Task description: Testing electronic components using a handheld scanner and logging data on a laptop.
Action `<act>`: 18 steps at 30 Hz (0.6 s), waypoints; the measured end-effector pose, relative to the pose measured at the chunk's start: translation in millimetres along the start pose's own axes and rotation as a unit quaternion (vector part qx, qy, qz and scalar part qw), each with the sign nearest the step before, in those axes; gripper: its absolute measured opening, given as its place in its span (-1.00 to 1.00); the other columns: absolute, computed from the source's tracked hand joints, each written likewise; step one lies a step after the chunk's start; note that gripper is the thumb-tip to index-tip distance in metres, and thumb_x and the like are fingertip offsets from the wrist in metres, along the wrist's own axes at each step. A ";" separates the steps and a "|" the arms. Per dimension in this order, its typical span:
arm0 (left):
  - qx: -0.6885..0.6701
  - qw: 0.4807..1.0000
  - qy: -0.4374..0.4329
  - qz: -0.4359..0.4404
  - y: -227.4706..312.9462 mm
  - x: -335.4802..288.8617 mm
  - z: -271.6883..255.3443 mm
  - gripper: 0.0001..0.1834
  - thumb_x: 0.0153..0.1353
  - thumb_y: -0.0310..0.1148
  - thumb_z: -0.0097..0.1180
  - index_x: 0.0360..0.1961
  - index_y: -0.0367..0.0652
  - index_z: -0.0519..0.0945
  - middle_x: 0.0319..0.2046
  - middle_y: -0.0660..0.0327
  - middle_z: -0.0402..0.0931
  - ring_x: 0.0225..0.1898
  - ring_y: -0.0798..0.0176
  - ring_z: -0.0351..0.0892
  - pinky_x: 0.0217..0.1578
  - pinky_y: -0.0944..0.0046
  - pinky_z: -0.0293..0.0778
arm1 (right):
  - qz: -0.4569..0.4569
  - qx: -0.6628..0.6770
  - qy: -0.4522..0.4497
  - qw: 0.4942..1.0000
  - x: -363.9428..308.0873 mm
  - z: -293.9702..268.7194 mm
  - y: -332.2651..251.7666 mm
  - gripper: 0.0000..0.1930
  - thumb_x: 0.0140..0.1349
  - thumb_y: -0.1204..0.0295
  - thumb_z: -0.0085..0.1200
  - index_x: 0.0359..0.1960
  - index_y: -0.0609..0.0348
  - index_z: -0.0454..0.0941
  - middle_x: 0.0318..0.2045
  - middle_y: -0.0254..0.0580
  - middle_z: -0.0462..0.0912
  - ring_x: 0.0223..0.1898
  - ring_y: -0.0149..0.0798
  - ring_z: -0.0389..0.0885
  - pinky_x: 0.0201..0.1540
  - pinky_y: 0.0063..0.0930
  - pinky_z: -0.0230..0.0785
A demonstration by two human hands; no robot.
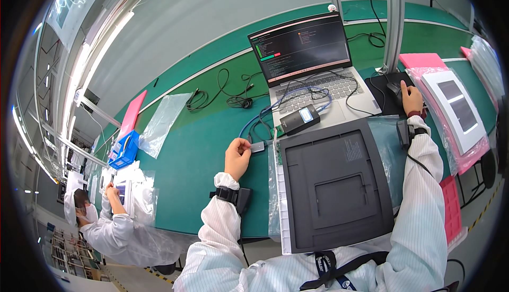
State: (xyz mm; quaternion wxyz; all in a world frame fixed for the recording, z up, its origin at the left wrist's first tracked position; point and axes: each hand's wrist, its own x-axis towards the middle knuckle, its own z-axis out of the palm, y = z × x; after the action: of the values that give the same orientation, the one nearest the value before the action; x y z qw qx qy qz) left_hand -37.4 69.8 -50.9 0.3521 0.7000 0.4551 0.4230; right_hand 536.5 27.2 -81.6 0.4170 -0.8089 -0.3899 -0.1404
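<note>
My left hand (237,158) is closed in a pinch on a small grey plug-like piece (257,147), beside the left edge of a large black panel. That black panel (339,212), with a white side edge and a recessed rectangle, lies in front of me, partly over clear plastic film. My right hand (412,101) rests on a black computer mouse (394,89) on a dark mat. Between my hands, an open laptop (366,93) shows text on a dark screen. A black box with a light label (298,120) sits at its front edge, among cables.
Black cables (233,98) lie on the green table (196,186) left of the laptop. A white framed panel (457,109) rests on pink foam at right, by a metal post (393,27). At far left, a co-worker (114,233) works near a blue bin (125,150).
</note>
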 end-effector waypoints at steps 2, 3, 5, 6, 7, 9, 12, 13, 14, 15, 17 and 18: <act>-0.008 1.000 0.005 0.001 5.7 -0.9 1.3 -0.87 0.01 -0.67 -0.04 -0.38 -0.27 0.41 -0.50 0.33 0.40 -0.47 0.50 0.38 -0.42 0.50 0.33 | -0.002 -0.003 0.000 1.000 0.4 0.5 1.7 -0.41 0.20 -0.08 -0.10 -0.57 0.30 0.53 -0.46 0.05 0.54 -0.34 0.05 0.50 -0.21 -0.16 0.29; -0.021 1.000 0.006 0.013 10.3 -1.6 1.4 -0.87 0.01 -0.66 -0.03 -0.37 -0.28 0.41 -0.47 0.31 0.40 -0.44 0.48 0.39 -0.36 0.49 0.36 | -0.003 -0.004 0.000 1.000 0.6 0.6 1.9 -0.41 0.20 -0.08 -0.10 -0.57 0.30 0.53 -0.46 0.05 0.54 -0.34 0.05 0.50 -0.21 -0.16 0.29; -0.034 0.999 0.007 0.025 11.2 -2.0 1.9 -0.86 0.02 -0.66 -0.02 -0.35 -0.29 0.41 -0.44 0.29 0.40 -0.40 0.46 0.41 -0.30 0.47 0.39 | -0.003 -0.004 0.001 1.000 1.3 0.7 2.5 -0.41 0.20 -0.08 -0.10 -0.57 0.30 0.53 -0.47 0.05 0.54 -0.34 0.05 0.50 -0.21 -0.16 0.29; -0.032 0.999 -0.020 0.011 9.7 -2.3 2.0 -0.85 0.02 -0.65 -0.01 -0.34 -0.30 0.41 -0.41 0.27 0.40 -0.36 0.44 0.41 -0.24 0.46 0.39 | -0.005 -0.006 -0.001 1.000 1.6 1.2 2.6 -0.42 0.20 -0.08 -0.10 -0.56 0.30 0.54 -0.46 0.05 0.54 -0.34 0.05 0.50 -0.21 -0.16 0.29; -0.029 0.998 -0.046 -0.003 8.5 -2.4 1.9 -0.84 0.02 -0.65 0.00 -0.32 -0.31 0.40 -0.38 0.25 0.39 -0.31 0.42 0.42 -0.19 0.44 0.40 | -0.006 -0.009 -0.002 1.000 1.8 1.6 2.7 -0.42 0.20 -0.08 -0.10 -0.56 0.30 0.54 -0.46 0.05 0.54 -0.34 0.05 0.50 -0.21 -0.16 0.29; -0.029 0.998 -0.049 -0.005 8.5 -2.6 1.2 -0.83 0.02 -0.65 0.00 -0.31 -0.31 0.40 -0.36 0.25 0.39 -0.29 0.42 0.41 -0.17 0.43 0.41 | -0.005 -0.008 -0.005 1.000 1.6 1.1 2.5 -0.42 0.20 -0.08 -0.10 -0.56 0.30 0.54 -0.46 0.06 0.55 -0.34 0.05 0.50 -0.21 -0.16 0.29; -0.040 0.998 -0.054 -0.009 10.8 -2.9 0.5 -0.82 0.02 -0.65 0.00 -0.30 -0.31 0.40 -0.35 0.25 0.39 -0.27 0.41 0.41 -0.14 0.42 0.40 | -0.003 -0.010 -0.009 1.000 1.4 0.3 1.7 -0.41 0.20 -0.08 -0.11 -0.55 0.30 0.55 -0.45 0.06 0.55 -0.33 0.05 0.50 -0.20 -0.16 0.29; -0.051 0.997 -0.057 -0.010 11.5 -2.9 0.7 -0.82 0.02 -0.64 0.00 -0.30 -0.31 0.40 -0.35 0.25 0.39 -0.27 0.41 0.41 -0.13 0.41 0.39 | -0.001 -0.013 -0.010 1.000 1.4 0.2 2.4 -0.41 0.20 -0.09 -0.12 -0.55 0.30 0.55 -0.45 0.06 0.55 -0.33 0.04 0.50 -0.19 -0.16 0.29; -0.051 0.997 -0.057 -0.010 12.1 -3.2 1.0 -0.82 0.02 -0.64 0.00 -0.30 -0.31 0.40 -0.35 0.25 0.39 -0.27 0.41 0.41 -0.13 0.41 0.39 | -0.001 -0.013 -0.009 1.000 1.4 0.3 3.2 -0.41 0.20 -0.09 -0.12 -0.55 0.30 0.55 -0.45 0.06 0.55 -0.33 0.04 0.50 -0.19 -0.16 0.29; -0.066 0.996 -0.053 -0.001 11.9 -3.5 0.8 -0.82 0.02 -0.65 0.00 -0.29 -0.31 0.40 -0.34 0.25 0.38 -0.26 0.41 0.40 -0.13 0.42 0.38 | 0.001 -0.013 -0.011 1.000 1.4 0.2 2.7 -0.41 0.20 -0.09 -0.12 -0.54 0.30 0.55 -0.45 0.06 0.55 -0.32 0.04 0.50 -0.19 -0.16 0.29; -0.082 0.995 -0.049 0.009 10.5 -4.0 1.3 -0.81 0.02 -0.65 0.00 -0.29 -0.31 0.40 -0.33 0.25 0.38 -0.26 0.40 0.40 -0.12 0.42 0.37 | 0.002 -0.014 -0.012 1.000 1.4 -0.1 2.0 -0.40 0.20 -0.10 -0.13 -0.54 0.30 0.55 -0.44 0.06 0.55 -0.32 0.04 0.50 -0.18 -0.16 0.29; -0.083 0.994 -0.075 -0.007 9.2 -4.5 2.3 -0.81 0.02 -0.65 0.00 -0.28 -0.30 0.40 -0.33 0.25 0.38 -0.26 0.40 0.40 -0.12 0.42 0.36 | 0.002 -0.012 -0.013 1.000 1.1 -0.3 0.6 -0.40 0.20 -0.09 -0.12 -0.54 0.30 0.55 -0.44 0.07 0.55 -0.32 0.04 0.50 -0.18 -0.16 0.29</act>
State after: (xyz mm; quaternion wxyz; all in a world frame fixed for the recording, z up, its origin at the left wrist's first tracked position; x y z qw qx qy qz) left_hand -33.2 62.2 -45.0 0.4454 0.6945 0.3958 0.4033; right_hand 537.7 27.4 -81.3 0.4027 -0.8164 -0.3918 -0.1339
